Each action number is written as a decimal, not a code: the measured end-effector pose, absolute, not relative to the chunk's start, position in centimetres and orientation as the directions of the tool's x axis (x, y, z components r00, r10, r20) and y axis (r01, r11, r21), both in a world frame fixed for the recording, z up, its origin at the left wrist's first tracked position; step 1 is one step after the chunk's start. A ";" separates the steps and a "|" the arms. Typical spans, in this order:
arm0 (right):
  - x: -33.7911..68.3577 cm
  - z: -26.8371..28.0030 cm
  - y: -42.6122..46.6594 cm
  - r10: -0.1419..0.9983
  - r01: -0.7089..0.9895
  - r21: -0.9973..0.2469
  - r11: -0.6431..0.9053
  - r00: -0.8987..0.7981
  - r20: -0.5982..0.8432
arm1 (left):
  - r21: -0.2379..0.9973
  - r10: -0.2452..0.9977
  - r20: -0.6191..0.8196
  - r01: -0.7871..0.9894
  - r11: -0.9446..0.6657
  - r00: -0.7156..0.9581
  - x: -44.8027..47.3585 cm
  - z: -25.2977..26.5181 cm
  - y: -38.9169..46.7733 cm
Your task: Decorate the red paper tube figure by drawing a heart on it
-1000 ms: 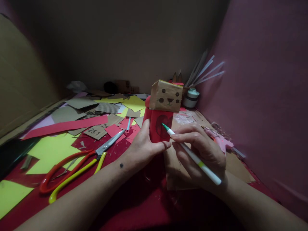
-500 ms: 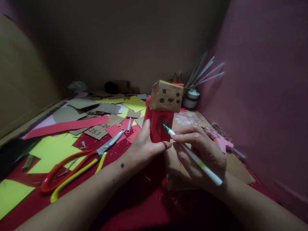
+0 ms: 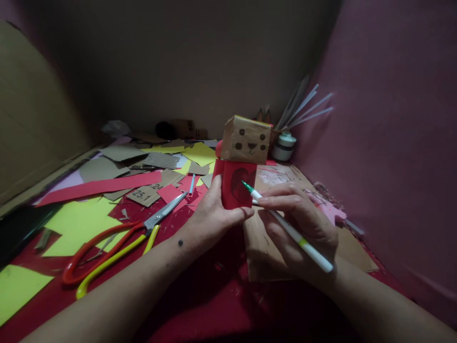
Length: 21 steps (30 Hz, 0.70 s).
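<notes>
In the head view, your left hand (image 3: pixel 214 214) was wrapped around the base of the red paper figure (image 3: pixel 235 188), which stood upright near the centre of the table, its brown box head (image 3: pixel 246 139) with the drawn face turned toward you. Your right hand (image 3: pixel 300 224) pinched a white pen (image 3: pixel 289 227), whose long axis ran from about 4 o'clock up to 10 o'clock, with the green tip touching the dark scribble on the figure's red front. The red tabletop (image 3: pixel 214 305) carried scissors (image 3: pixel 117 240) at 8 o'clock, yellow, red and brown paper scraps (image 3: pixel 82 221) toward 9 and 10 o'clock, and a small jar (image 3: pixel 284 145) at 1 o'clock. A dim wall stood behind, a pink one to the right.
</notes>
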State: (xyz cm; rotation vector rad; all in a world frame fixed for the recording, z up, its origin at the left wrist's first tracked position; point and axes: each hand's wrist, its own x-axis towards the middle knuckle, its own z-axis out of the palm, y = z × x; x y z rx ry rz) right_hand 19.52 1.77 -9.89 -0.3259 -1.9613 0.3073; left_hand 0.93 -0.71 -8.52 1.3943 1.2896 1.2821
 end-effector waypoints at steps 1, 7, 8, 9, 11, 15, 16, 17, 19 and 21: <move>19.5 -9.9 1.8 0.359 0.076 -0.359 0.930 -0.393 0.846 | 0.982 0.990 0.137 0.137 -0.130 -0.044 0.9 -8.4 -0.8; 19.2 -9.7 1.9 0.314 0.037 -0.335 0.942 -0.460 0.831 | 0.986 0.990 0.134 0.105 -0.128 -0.047 1.3 -8.3 -0.7; 19.2 -9.6 1.9 0.310 0.030 -0.336 0.941 -0.469 0.827 | 0.985 0.989 0.142 0.101 -0.137 -0.040 1.4 -8.2 -0.7; 19.1 -9.5 1.8 0.304 0.020 -0.336 0.942 -0.477 0.825 | 0.984 0.988 0.152 0.097 -0.148 -0.032 1.4 -8.1 -0.6; 19.2 -9.4 1.7 0.300 0.015 -0.335 0.942 -0.482 0.823 | 0.980 0.984 0.178 0.095 -0.175 -0.017 1.4 -7.9 -0.6; 19.2 -9.3 1.7 0.326 0.028 -0.354 0.935 -0.462 0.825 | 0.969 0.976 0.217 0.114 -0.218 0.016 1.3 -8.2 -0.4; 19.2 -9.3 1.7 0.328 0.036 -0.352 0.935 -0.458 0.826 | 0.967 0.975 0.223 0.123 -0.224 0.024 1.3 -8.4 -0.4; 19.2 -9.2 1.7 0.323 0.045 -0.342 0.939 -0.461 0.826 | 0.965 0.973 0.228 0.129 -0.230 0.029 1.3 -8.6 -0.3; 19.2 -9.1 1.8 0.310 0.070 -0.316 0.946 -0.477 0.822 | 0.962 0.970 0.241 0.127 -0.243 0.034 1.2 -8.9 -0.2; 19.2 -8.9 1.7 0.305 0.086 -0.303 0.949 -0.489 0.818 | 0.962 0.970 0.240 0.121 -0.244 0.045 1.3 -8.9 -0.3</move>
